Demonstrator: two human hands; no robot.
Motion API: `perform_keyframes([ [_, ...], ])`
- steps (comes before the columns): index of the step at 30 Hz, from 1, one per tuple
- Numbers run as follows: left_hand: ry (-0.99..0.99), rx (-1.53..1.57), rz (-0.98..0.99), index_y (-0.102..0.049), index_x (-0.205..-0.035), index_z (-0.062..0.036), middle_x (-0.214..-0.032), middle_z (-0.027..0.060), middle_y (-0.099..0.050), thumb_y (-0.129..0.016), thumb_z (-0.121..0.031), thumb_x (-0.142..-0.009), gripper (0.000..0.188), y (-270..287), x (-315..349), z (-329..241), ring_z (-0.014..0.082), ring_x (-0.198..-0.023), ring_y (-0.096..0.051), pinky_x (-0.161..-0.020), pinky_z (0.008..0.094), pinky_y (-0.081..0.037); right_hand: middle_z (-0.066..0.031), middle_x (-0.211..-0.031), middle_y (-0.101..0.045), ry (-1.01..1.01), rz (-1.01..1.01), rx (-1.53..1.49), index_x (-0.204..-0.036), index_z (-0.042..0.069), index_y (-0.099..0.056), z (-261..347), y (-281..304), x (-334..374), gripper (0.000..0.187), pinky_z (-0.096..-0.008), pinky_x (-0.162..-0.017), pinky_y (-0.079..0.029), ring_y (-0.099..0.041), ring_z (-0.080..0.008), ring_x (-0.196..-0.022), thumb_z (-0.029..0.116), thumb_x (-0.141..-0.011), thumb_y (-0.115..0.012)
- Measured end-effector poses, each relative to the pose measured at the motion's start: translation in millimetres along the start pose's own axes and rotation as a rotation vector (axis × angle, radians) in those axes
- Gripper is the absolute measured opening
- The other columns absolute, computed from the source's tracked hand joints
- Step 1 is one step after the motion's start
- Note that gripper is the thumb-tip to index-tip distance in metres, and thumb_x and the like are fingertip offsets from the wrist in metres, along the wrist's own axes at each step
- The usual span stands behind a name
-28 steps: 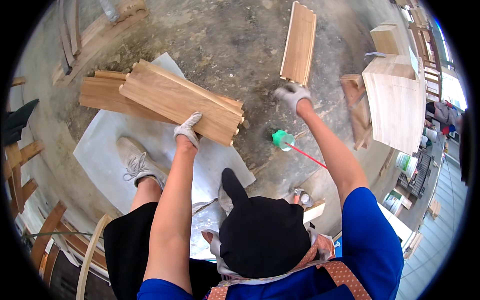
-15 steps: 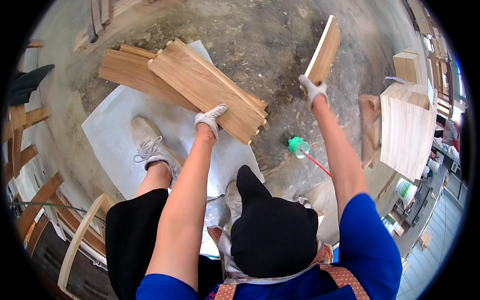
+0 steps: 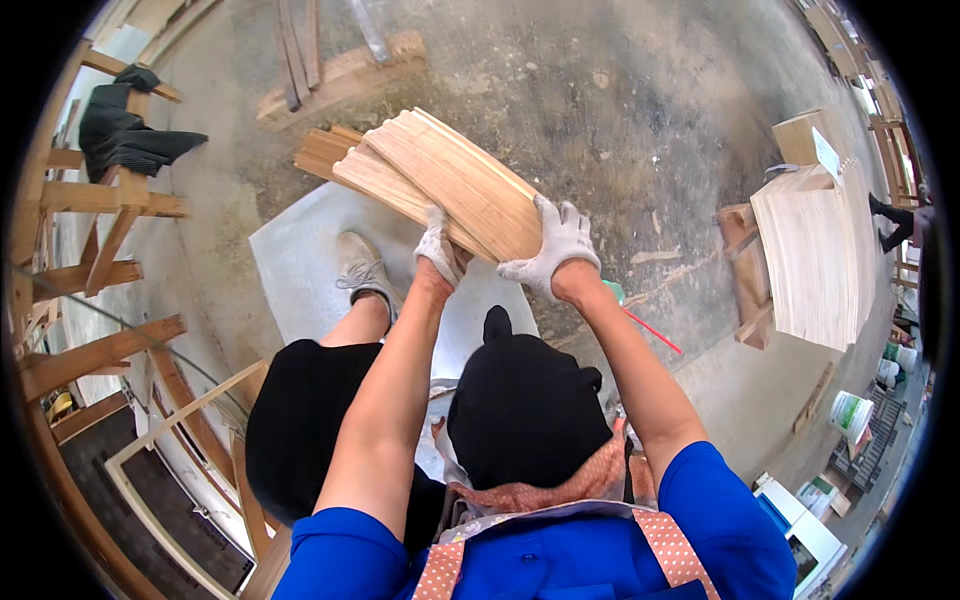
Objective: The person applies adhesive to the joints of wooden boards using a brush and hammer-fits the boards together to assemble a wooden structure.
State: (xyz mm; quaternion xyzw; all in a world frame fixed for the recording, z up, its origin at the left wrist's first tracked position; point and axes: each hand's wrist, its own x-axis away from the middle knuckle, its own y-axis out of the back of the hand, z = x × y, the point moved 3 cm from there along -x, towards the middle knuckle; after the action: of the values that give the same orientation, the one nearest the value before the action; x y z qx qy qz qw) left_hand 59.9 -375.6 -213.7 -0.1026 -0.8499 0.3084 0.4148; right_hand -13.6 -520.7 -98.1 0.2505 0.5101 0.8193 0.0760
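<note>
In white gloves, both of my hands are at a fanned stack of brown wooden boards. My right hand (image 3: 555, 245) grips the near right end of the upper wooden board (image 3: 460, 175), fingers on its far edge and thumb on the near one. Closed round the near edge of the wooden board below (image 3: 385, 187) is my left hand (image 3: 438, 248); its fingertips are partly hidden. More boards (image 3: 322, 155) stick out under these at the left. Beneath the stack lies a pale grey sheet (image 3: 310, 250) on the floor.
Beside my right wrist a green cup (image 3: 614, 291) with a red stick (image 3: 655, 332) is mostly hidden. A tall pile of pale boards (image 3: 810, 250) stands at the right. Wooden frames (image 3: 110, 205) line the left, and a timber block (image 3: 345, 80) lies at the far side.
My right hand has brought a board in from the far right onto the stack. My left hand stays at the near edge of the boards. The whole view has shifted.
</note>
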Motion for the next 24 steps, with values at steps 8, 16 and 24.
perform_keyframes([
  [8, -0.234, 0.008, 0.204, -0.044, -0.111, -0.0019, -0.103, 0.0108, -0.055, -0.068, -0.022, -0.071, 0.051, -99.1, 108.2, -68.9, 0.0211, -0.089, -0.057, -0.074, 0.0337, -0.05, -0.0218, -0.122, -0.029, 0.263, -0.318, -0.128, -0.121, 0.008, -0.034, 10.8, 89.5, 84.2, 0.09, -0.0425, -0.094, -0.03, -0.03, -0.0387, -0.112, 0.04, -0.048, -0.074],
  [16, -0.365, -0.182, 0.411, -0.055, -0.094, -0.0022, -0.088, 0.0084, -0.059, -0.063, -0.011, -0.068, 0.029, -177.6, 204.3, -116.8, 0.0222, -0.085, -0.057, -0.074, 0.0341, -0.048, -0.0163, -0.114, -0.04, 0.466, -0.59, -0.881, -0.119, 0.0, -0.034, 2.4, 164.8, 163.2, 0.073, -0.0344, -0.09, -0.033, -0.042, -0.0258, -0.104, 0.033, -0.063, -0.068],
  [24, -0.157, -0.012, 0.291, -0.05, -0.101, -0.0018, -0.092, 0.0135, -0.056, -0.056, -0.009, -0.07, 0.032, -212.0, 219.1, -58.2, 0.0303, -0.084, -0.056, -0.076, 0.0463, -0.046, -0.0071, -0.1, -0.054, 0.254, -0.361, -1.54, -0.11, -0.003, -0.049, -20.3, 144.7, 182.2, 0.041, -0.0227, -0.08, -0.037, -0.048, -0.0116, -0.091, 0.029, -0.085, -0.048],
])
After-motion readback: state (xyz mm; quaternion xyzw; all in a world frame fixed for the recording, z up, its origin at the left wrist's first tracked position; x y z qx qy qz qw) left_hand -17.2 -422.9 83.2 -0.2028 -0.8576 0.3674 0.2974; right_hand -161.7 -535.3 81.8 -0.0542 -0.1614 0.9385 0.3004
